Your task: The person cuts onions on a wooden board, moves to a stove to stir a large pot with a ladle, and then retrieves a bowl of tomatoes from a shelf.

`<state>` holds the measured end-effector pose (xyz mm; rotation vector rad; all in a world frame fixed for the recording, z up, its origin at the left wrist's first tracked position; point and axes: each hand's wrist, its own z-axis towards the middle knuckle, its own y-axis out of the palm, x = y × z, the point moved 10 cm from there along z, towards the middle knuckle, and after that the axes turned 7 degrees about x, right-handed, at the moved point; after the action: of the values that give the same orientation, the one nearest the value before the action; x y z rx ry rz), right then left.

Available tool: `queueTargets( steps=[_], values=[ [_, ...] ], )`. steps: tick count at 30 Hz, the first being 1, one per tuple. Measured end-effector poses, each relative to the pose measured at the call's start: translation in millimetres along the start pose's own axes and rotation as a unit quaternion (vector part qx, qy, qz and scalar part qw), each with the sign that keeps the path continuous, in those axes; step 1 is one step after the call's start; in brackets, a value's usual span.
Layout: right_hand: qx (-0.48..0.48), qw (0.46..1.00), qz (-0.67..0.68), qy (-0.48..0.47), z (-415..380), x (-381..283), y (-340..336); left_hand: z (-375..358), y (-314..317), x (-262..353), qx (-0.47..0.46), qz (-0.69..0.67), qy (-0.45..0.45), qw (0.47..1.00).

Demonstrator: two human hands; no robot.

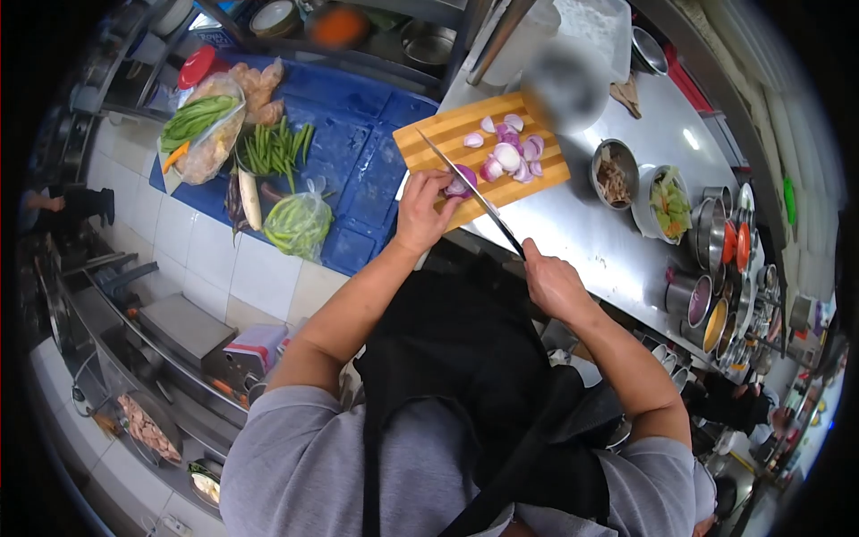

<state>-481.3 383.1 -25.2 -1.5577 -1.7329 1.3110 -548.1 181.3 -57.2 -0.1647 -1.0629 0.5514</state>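
My right hand is closed round the dark handle of a long kitchen knife. The blade lies across a striped wooden cutting board, against a red onion. Fingers of my left hand grip that onion on the board's near left side, close to the blade. Cut pieces of red onion lie in a loose heap farther right on the board. The onion's underside is hidden by my fingers and the knife.
Left of the board, a blue surface bears green beans, a bag of green vegetables and a white radish. On the steel counter stand a bowl of brown pieces, a bowl of cut vegetables and several pots.
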Motion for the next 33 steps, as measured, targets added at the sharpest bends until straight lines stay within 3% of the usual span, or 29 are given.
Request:
queueTargets(
  steps=[17, 20, 22, 24, 26, 28, 33],
  values=[
    [-0.002, 0.997, 0.075, -0.001, 49, 15, 38, -3, 4, 2, -0.005, 0.014, -0.022, 1.000],
    [-0.010, 0.989, 0.145, -0.017, 55, 32, 40, 2, 15, 8, -0.023, 0.055, 0.031, 0.998],
    [-0.022, 0.980, 0.193, -0.037, 57, 33, 35, 16, 18, 15, -0.039, 0.056, 0.011, 0.998],
    [-0.037, 0.987, 0.156, -0.014, 56, 41, 36, 22, 27, 3, -0.121, 0.143, -0.078, 0.979],
    [-0.020, 0.992, 0.126, -0.016, 53, 46, 25, 34, 29, 1, -0.159, 0.178, -0.102, 0.966],
    [-0.007, 0.995, 0.093, -0.019, 49, 48, 16, 28, 30, -25, -0.240, 0.284, -0.234, 0.898],
    [0.008, 0.999, 0.040, -0.004, 41, 46, 7, 24, 18, -21, -0.257, 0.287, -0.251, 0.888]
  ],
)
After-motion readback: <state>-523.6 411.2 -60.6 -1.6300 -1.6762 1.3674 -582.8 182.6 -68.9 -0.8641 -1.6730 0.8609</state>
